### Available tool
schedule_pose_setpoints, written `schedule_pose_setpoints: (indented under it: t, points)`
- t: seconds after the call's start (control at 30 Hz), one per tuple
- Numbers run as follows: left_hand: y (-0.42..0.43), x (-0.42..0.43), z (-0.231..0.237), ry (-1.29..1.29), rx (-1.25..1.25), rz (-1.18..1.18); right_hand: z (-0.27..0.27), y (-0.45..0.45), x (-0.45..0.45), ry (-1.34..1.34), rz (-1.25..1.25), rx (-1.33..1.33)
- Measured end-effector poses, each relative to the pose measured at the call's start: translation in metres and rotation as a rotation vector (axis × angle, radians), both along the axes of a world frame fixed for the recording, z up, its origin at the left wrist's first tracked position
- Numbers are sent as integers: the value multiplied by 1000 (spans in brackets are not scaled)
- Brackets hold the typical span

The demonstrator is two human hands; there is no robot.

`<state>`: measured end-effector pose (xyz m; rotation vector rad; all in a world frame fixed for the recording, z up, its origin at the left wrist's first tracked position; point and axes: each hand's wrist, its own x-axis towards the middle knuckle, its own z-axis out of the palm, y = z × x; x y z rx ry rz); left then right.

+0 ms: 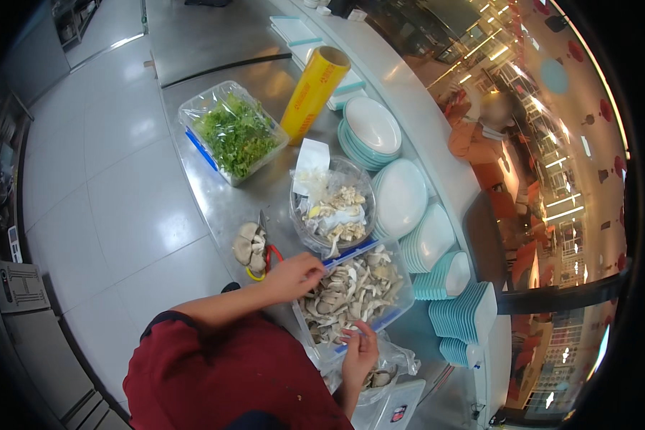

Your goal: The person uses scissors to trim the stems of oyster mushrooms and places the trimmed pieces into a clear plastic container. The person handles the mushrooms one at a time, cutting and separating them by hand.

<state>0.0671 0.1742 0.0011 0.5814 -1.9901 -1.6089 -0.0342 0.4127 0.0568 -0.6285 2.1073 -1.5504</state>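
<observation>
A clear plastic box (406,298) with blue clips stands before me, filled with torn oyster mushrooms (355,293). My left hand (299,277) is at the box's far-left corner, fingers curled by the blue clip; whether it grips anything is hidden. Over the near right edge hovers my right hand (361,349), its fingers apart and nothing visible in them. A cluster of whole oyster mushrooms (249,247) lies left of the box, against scissors (269,255) with red and yellow handles. Behind the box, a bag-lined round bowl (373,207) holds mushroom trimmings and white paper.
A film-covered box of lettuce (234,134) and an upright yellow roll of cling film (314,94) stand farther back. Stacked turquoise-and-white plates (400,199) line the counter's right side. A plastic bag with mushrooms (379,379) lies beside my right wrist. Beyond the ledge a person (481,134) is visible.
</observation>
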Motion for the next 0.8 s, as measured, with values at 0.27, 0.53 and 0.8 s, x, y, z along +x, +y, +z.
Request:
schedule_pose_setpoints:
  t: [0.27,0.53,0.8]
  points:
    - [-44,66,-60,-570,-422,576,-17,-1,-8,85,301,166]
    - [-60,36,-86,-847,-325,461,-12,-24,-4,98,414,162]
    - [-109,94,-110,169,823,438,-21,-24,6,-12,450,159]
